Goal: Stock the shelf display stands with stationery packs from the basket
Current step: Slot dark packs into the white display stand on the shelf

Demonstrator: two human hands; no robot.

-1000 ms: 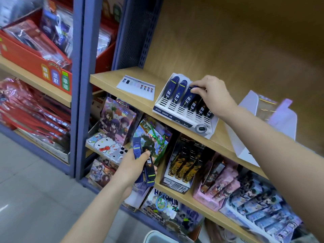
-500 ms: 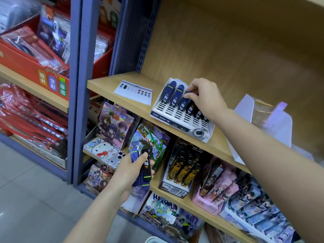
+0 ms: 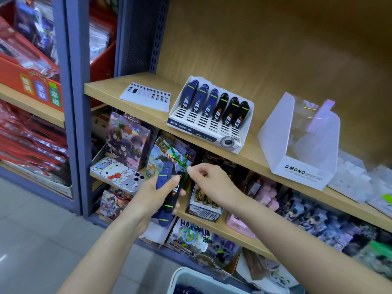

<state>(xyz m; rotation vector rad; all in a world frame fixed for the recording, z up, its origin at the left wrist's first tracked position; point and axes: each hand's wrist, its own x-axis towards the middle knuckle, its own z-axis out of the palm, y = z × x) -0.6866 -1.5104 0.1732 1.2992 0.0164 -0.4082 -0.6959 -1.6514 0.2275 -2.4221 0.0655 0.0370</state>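
My left hand (image 3: 149, 197) grips a bunch of blue and black stationery packs (image 3: 172, 193) in front of the lower shelf. My right hand (image 3: 209, 181) hovers just right of the bunch, its thumb and forefinger curled close to the top of a black pack; contact is unclear. On the wooden shelf (image 3: 110, 90) above stands a white display stand (image 3: 241, 136) with three rows of blue packs (image 3: 199, 100) and three rows of black packs (image 3: 231, 111). The white basket (image 3: 180, 276) shows at the bottom edge.
A printed card (image 3: 146, 98) lies left of the stand. A translucent MONO display box (image 3: 301, 145) stands to its right, with clear packets (image 3: 356, 177) beyond. Lower shelves hold character merchandise boxes (image 3: 125, 136). A blue upright (image 3: 72, 102) separates a red-boxed bay on the left.
My right hand has left the display stand and come down to the packs held in my left hand. The view has shifted closer to the shelf.
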